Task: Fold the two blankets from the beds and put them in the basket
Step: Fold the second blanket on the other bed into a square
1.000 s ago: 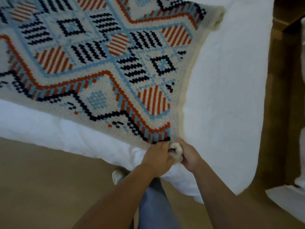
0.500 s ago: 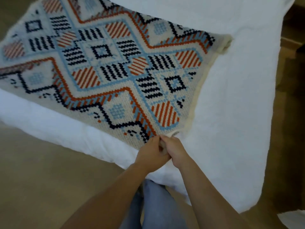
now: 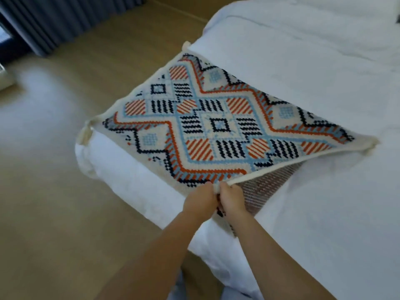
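Note:
A cream knitted blanket (image 3: 218, 124) with orange, light blue and black diamond patterns lies folded on the corner of a white bed (image 3: 313, 87). Its near corner is lifted off the bed, so the striped underside of a lower layer shows beneath. My left hand (image 3: 200, 201) and my right hand (image 3: 232, 199) are side by side, both pinching that near corner edge. A cream tassel hangs at the blanket's left corner over the bed edge. No basket is in view.
Tan floor (image 3: 65, 169) stretches to the left of the bed. Dark grey curtains (image 3: 65, 20) hang at the top left. My legs in blue jeans (image 3: 179, 286) stand at the bed's edge.
Both hands have lifted the blanket's near corner up off the bed, exposing the layer beneath. The view has swung left, bringing floor and curtains into sight.

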{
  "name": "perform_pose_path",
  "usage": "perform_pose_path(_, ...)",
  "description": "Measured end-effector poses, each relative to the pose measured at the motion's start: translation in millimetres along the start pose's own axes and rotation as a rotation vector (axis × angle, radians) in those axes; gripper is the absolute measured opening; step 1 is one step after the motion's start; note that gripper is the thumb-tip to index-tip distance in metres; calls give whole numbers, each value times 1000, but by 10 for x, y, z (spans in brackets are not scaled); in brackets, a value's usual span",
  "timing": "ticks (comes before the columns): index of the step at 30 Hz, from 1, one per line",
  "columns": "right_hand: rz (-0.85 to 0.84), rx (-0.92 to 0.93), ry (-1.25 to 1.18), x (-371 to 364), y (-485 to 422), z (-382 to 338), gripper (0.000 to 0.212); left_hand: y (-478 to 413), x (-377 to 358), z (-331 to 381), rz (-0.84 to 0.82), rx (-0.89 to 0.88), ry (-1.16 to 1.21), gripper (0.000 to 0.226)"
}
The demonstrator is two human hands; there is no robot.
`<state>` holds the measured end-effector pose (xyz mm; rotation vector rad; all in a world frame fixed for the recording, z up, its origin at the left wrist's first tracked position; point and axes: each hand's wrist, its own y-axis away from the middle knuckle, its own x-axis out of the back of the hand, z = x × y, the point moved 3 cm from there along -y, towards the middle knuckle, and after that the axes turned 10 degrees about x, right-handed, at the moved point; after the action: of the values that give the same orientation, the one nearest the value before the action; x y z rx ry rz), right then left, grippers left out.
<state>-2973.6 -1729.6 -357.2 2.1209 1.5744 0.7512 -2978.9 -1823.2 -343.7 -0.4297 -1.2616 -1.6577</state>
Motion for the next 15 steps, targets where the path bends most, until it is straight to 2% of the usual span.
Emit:
perform_pose_path(3, 36, 68, 14, -479, -54, -327, 30, -178, 542, -317, 40, -116, -33, 17)
perform_pose_path(6, 27, 150, 63, -1034, -115, -634, 34, -397, 1105, -685, 93, -190, -169, 21)
perform_pose_path(10, 36, 235, 115, -1680, -260, -1001, 33, -751, 1730, -1166, 147, -152, -223, 26)
perform_pose_path(15, -49, 301, 165, -2387, -568, -1334, 28, -1276, 2228, -1612, 178, -99, -243, 26)
